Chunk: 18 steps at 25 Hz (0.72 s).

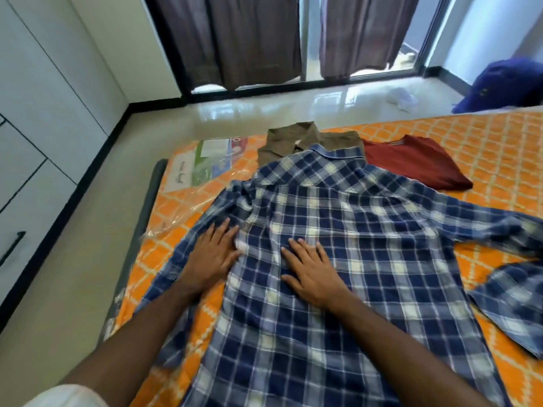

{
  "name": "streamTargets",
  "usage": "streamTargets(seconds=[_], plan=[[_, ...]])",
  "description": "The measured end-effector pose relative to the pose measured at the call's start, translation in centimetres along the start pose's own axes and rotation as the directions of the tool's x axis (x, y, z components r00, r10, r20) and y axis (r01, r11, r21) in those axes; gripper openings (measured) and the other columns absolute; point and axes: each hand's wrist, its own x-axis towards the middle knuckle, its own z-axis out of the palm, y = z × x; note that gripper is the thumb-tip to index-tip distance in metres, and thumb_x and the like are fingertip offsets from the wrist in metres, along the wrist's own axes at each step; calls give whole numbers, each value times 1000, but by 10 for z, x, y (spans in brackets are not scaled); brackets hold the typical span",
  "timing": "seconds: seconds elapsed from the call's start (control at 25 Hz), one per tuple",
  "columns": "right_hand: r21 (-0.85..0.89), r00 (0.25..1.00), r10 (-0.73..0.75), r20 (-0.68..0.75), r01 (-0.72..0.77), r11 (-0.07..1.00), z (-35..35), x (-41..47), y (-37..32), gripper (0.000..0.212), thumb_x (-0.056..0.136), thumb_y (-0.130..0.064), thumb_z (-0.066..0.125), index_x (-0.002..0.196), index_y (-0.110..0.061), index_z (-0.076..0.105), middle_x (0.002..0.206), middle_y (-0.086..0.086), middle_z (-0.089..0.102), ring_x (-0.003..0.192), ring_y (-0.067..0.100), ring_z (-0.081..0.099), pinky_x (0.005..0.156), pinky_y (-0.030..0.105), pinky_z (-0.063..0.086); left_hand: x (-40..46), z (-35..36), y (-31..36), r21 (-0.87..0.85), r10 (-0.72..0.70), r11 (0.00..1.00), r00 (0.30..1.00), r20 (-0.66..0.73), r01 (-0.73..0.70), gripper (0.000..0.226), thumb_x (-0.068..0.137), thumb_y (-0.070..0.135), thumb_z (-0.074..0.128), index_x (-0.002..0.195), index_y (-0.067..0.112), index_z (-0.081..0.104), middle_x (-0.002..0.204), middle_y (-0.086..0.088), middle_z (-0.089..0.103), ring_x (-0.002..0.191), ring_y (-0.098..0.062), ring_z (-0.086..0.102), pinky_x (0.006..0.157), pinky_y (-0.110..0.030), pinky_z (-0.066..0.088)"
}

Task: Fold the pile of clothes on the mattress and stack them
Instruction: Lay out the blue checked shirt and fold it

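Note:
A blue and white plaid shirt lies spread back-up across the orange patterned mattress, collar away from me, one sleeve stretched to the right. My left hand rests flat on the shirt's left side near the sleeve, fingers straight. My right hand presses flat on the middle of the shirt's back. Beyond the collar lies an olive-brown collared shirt, partly covered by the plaid shirt. A dark red T-shirt lies flat to its right.
The mattress sits on a glossy tiled floor, still partly in clear plastic wrap with a label at its far left corner. White wardrobe doors stand at left. Dark curtains hang ahead; a blue bundle lies far right.

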Motion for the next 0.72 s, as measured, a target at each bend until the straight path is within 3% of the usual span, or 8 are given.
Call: streamTargets(seconds=[0.12,0.24,0.36,0.4,0.48,0.6,0.68,0.72], plan=[[31,995,-84,59,82,996,3,10,-47,81,93,-70,8,162,-29,6,170,-3,-7,156,19,-10,126,50,-7,13,-9,-38,-73,-134,989,989,-67,129,73,97,59,17,157,21,29,165,-10,22,152,-38,13,122,-58,9],[12,995,-90,43,90,996,22,3,-99,74,100,-67,19,162,-27,12,170,-2,-3,157,22,-6,125,50,-9,20,-11,-71,46,-144,988,988,-49,147,65,99,49,27,153,14,38,158,-17,33,149,-43,17,120,-63,11],[-31,994,-56,-95,53,998,41,-39,-146,63,100,-59,35,150,-23,41,158,2,35,144,28,34,117,51,18,18,-9,-78,111,-83,990,993,-81,92,56,105,43,40,151,12,40,155,-18,36,148,-44,20,119,-63,12],[-2,993,-33,-111,33,999,45,-59,-160,59,98,-60,38,145,-25,45,149,-1,40,134,26,42,112,48,27,16,-9,-77,136,-69,987,993,-91,81,55,105,42,40,152,12,39,155,-18,37,148,-44,21,119,-63,13],[110,999,-24,-46,29,994,51,-100,-183,55,98,-61,41,145,-33,40,141,-5,38,124,21,42,106,43,36,13,-8,-73,216,-54,974,997,-64,66,55,107,40,37,153,11,36,156,-20,36,147,-44,23,118,-65,14],[134,979,-189,74,178,975,61,-149,-210,53,98,-47,48,148,-41,35,150,-8,34,133,20,35,108,41,28,13,-16,-63,307,-46,951,999,8,42,52,108,34,31,156,13,29,159,-21,31,148,-44,22,118,-67,13],[308,953,-274,126,225,924,54,-166,-211,43,97,-32,52,140,-38,52,154,-14,36,140,14,32,111,38,23,7,-28,-53,416,-96,907,993,64,61,51,108,27,30,157,13,26,161,-19,26,150,-42,17,117,-70,11],[446,956,-270,118,192,874,47,-171,-207,36,97,-25,53,131,-32,63,148,-14,46,137,9,38,111,34,27,2,-35,-47,490,-108,871,989,100,45,50,107,24,33,156,13,29,163,-18,24,151,-42,13,115,-74,8]])
